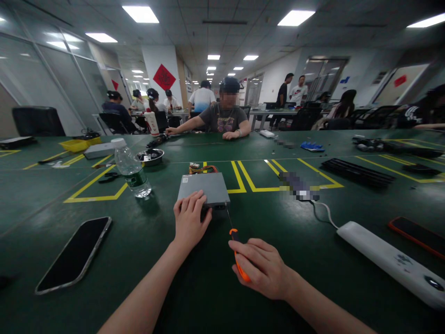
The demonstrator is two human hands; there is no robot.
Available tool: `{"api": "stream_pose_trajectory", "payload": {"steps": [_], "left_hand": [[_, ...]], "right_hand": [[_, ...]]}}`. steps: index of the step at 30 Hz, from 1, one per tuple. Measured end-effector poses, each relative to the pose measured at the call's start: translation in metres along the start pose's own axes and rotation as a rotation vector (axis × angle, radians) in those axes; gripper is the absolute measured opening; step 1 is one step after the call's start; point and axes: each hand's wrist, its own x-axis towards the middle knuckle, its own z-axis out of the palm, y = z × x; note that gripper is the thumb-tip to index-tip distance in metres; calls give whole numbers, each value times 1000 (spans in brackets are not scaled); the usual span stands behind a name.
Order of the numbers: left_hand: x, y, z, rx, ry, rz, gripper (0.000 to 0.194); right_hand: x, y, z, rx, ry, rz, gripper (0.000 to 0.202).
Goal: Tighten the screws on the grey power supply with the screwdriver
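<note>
A grey metal computer power supply (pixel 205 183) lies on the green table in front of me, its bundle of coloured wires (pixel 203 169) at the far side. My left hand (pixel 190 211) presses on its near left part, fingers over the top and thumb along the near side, gripping it. In my right hand (pixel 262 266) is a screwdriver (pixel 234 234) with an orange and black handle, held between thumb and fingers. The screwdriver's thin shaft points away from me, and its tip meets the near right corner of the power supply. Whether it sits in a screw is too small to tell.
To the left stand a water bottle (pixel 130 169), a metal bowl (pixel 151 157) of dark parts and a phone (pixel 74 255). On the right lie a white elongated device (pixel 385 260) with a cable and an orange-edged phone (pixel 419 234). A person (pixel 225 113) sits across the table.
</note>
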Motion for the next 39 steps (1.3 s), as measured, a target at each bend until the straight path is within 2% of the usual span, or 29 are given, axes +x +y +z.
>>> {"api": "stream_pose_trajectory", "payload": {"steps": [12, 16, 19, 21, 22, 25, 29, 32, 34, 37, 39], "left_hand": [[0, -1, 1, -14, 11, 1, 26], [-1, -2, 2, -7, 15, -2, 26], [-1, -2, 3, -10, 18, 0, 26], [-1, -3, 3, -14, 13, 3, 26], [-1, -3, 4, -14, 11, 5, 26], [0, -4, 4, -9, 15, 10, 26], [0, -4, 4, -3, 26, 21, 26], [0, -4, 4, 1, 25, 22, 26], [0, -5, 4, 7, 20, 24, 25], [0, -5, 4, 7, 19, 25, 25], [0, -5, 4, 5, 19, 22, 26]], "right_hand": [[3, -2, -1, 16, -24, 35, 15], [8, -8, -3, 8, -115, 30, 22], [8, -8, -4, -41, -176, -55, 19], [5, -5, -5, -55, -154, -111, 5], [4, -3, -4, -55, -139, -129, 4], [-1, 3, -1, -40, -118, -146, 17], [-2, 5, 1, -17, -113, -107, 4], [-3, 6, -2, 39, -166, -140, 16], [-7, 6, -3, 70, -187, -126, 16], [-15, 6, -1, 101, -145, -89, 10], [-18, 5, 1, 120, -104, -43, 13]]}}
